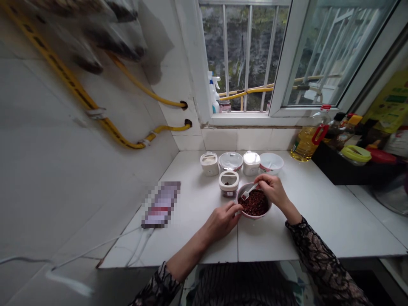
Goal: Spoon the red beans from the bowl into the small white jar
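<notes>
A bowl (254, 218) filled with dark red dried bits, which look like peppercorns, stands on the white tiled counter. My left hand (223, 219) grips its left rim, thumb and fingers closed on the edge. Above the bowl's right side, my right hand (270, 187) pinches the handle of a small white spoon (249, 192). The spoon's scoop, with a little of the red stuff on it, is over the bowl's contents. Touching or just behind the bowl on the left is a clear spice jar (228, 185) with dark contents and its white lid raised.
Behind stand a jar of pale powder (209, 165), a lidded bowl (230, 162), another white-lidded jar (251, 163) and a white bowl (272, 162). An oil bottle (302, 142) and a black condiment box (331, 163) are at right. A blurred-out device (161, 206) with a cable lies left.
</notes>
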A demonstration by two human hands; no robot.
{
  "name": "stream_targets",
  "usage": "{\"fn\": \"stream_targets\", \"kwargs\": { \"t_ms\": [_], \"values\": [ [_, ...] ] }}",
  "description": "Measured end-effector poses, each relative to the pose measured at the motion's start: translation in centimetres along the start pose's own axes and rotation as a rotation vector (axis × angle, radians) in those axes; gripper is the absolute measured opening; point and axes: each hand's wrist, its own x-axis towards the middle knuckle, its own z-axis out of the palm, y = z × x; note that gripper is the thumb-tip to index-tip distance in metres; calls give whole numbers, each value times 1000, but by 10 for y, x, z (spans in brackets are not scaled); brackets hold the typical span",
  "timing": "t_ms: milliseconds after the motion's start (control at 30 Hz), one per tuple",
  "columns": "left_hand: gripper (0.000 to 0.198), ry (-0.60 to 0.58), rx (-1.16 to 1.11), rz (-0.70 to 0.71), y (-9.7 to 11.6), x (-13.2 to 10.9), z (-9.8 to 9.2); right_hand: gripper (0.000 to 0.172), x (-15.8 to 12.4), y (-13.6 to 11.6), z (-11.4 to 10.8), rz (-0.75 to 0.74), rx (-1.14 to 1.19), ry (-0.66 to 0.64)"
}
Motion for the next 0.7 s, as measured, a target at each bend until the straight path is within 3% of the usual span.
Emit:
{"fn": "stream_targets", "kwargs": {
  "t_ms": [167,700],
  "values": [
    [14,5,1,8,2,1,-1,22,-1,-1,-1,-77,-97,-9],
    [15,-4,-26,-14,1,1,0,24,-2,0,0,-95,-215,-7]
  ]
}}
